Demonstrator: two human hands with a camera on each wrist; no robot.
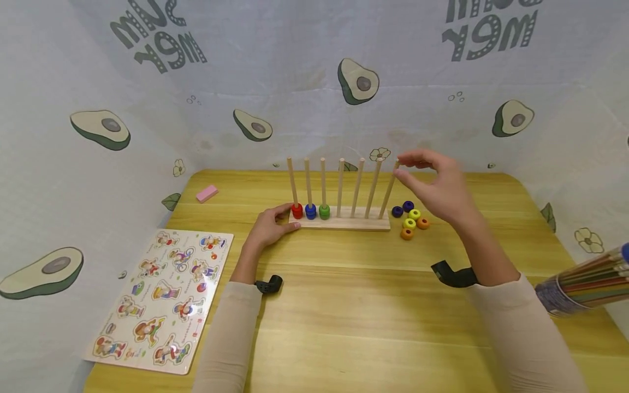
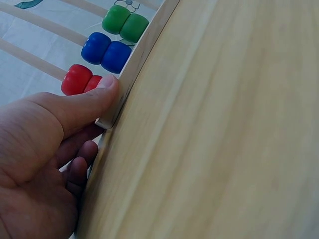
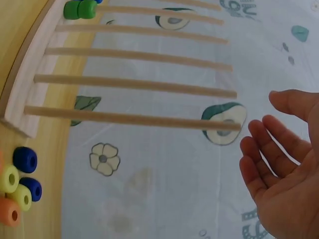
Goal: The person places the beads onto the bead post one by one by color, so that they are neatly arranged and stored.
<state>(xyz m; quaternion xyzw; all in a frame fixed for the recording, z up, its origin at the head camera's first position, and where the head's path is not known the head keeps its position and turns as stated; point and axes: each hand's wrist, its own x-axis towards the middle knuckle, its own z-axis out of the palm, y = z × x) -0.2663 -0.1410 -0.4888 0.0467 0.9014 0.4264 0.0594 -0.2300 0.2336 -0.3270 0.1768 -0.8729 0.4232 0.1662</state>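
Head: left hand (image 1: 267, 227) grips base (image 1: 344, 223) — right hand (image 1: 441, 186) near rightmost peg (image 1: 389, 189).

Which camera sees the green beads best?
The left wrist view: it shows both green beads big and close. The head view shows them small, at the bottom of their peg. The right wrist view shows both too, but smaller, near its top edge.

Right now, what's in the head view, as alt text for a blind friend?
A left hand grips a wooden rack of seven pegs, three bearing red, blue and green beads. The open right hand is near the rightmost peg; loose beads lie nearby.
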